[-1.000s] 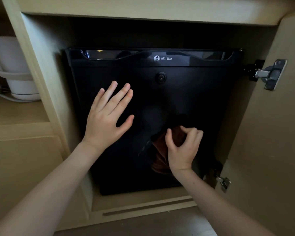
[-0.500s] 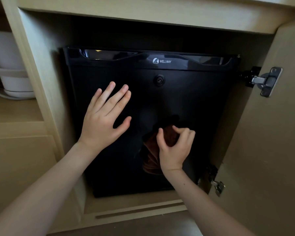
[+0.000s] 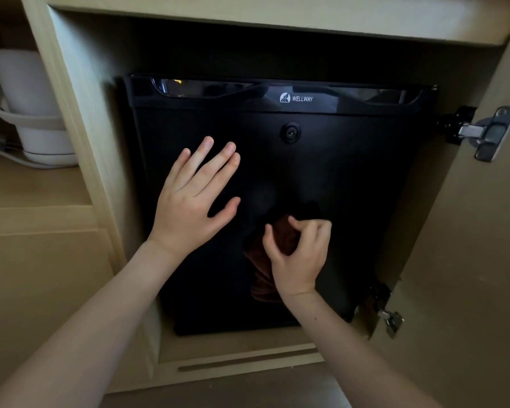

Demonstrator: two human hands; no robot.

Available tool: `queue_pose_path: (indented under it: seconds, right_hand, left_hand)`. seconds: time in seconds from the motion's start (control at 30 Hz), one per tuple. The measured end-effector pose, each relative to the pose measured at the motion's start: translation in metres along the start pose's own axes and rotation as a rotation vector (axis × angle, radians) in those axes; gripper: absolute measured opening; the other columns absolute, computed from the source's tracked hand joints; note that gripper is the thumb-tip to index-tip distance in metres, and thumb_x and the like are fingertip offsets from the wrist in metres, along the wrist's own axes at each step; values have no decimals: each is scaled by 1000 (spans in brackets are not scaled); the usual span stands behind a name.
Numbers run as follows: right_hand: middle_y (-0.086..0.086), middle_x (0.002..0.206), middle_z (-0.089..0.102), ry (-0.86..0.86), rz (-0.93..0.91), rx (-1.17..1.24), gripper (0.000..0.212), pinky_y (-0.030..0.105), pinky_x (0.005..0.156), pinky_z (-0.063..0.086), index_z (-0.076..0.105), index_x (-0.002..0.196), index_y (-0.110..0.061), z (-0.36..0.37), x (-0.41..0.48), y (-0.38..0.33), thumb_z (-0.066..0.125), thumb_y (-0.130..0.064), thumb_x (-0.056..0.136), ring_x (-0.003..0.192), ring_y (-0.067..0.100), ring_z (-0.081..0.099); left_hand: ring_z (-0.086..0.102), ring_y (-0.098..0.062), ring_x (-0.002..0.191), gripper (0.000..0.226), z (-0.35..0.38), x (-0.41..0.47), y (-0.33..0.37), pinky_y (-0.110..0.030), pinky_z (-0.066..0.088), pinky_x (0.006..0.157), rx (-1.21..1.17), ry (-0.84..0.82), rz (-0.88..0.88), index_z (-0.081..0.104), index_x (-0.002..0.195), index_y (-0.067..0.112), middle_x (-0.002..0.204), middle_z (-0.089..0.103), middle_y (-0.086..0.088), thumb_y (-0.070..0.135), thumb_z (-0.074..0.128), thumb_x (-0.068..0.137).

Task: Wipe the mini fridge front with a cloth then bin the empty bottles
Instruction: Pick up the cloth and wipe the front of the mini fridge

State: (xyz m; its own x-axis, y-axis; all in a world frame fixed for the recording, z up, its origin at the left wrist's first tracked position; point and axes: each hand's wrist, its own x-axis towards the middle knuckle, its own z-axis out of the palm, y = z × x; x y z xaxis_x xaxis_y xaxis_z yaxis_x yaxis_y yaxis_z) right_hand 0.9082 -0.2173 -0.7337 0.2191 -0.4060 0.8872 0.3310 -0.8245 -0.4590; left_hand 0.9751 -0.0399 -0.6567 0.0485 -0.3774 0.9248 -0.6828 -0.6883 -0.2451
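A black box-shaped mini fridge [image 3: 351, 178] sits inside a pale wooden cabinet recess [image 3: 95, 98]. The left hand [image 3: 189, 198] lies flat on the fridge's front, left of centre. The right hand [image 3: 298, 254], lower and nearer the fridge's middle, grips a crumpled brown cloth [image 3: 259, 260] against that front. Left of the fridge, a white plastic kettle [image 3: 33, 107] stands on a shelf [image 3: 36, 187]. Right of the fridge stands the open wooden cabinet door [image 3: 468, 260].

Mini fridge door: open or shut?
Shut: the mini fridge door faces the camera, no interior showing; left hand lies flat on it.
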Motion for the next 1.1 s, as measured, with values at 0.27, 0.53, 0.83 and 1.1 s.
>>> queue_pose_path:
  seconds: [0.27,0.53,0.83,1.1]
  right_hand:
    - [4,91,49,117,-3,71,34,24,74,43,62,87,-5,3,61,-29,77,-34,80,83,22,55]
    - [12,84,51,-66,-205,-20,36,39,63,50,51,90,-13,8,-6,2,78,-33,79,76,25,53]
    - [8,89,52,70,-38,78,34,38,67,50,62,86,-5,3,57,-19,79,-34,79,81,24,55]
    - [8,83,48,-155,-525,-118,36,34,66,39,50,91,-12,-3,9,18,77,-34,82,78,21,45]
  left_hand:
    - [29,-24,148,54,2,0,0,-43,18,123,6,22,-3,50,145,12,153,41,-1,29,63,95]
    - [30,-25,148,52,4,-2,-2,-43,19,123,0,45,9,52,143,10,152,44,-3,28,63,96]
    - [27,-23,150,54,-6,-1,-7,-42,20,123,-11,-28,40,49,146,13,154,41,-1,31,63,97]
    - [28,-23,149,53,-7,0,-3,-42,20,123,-35,-27,19,50,144,11,152,44,-3,28,64,96]
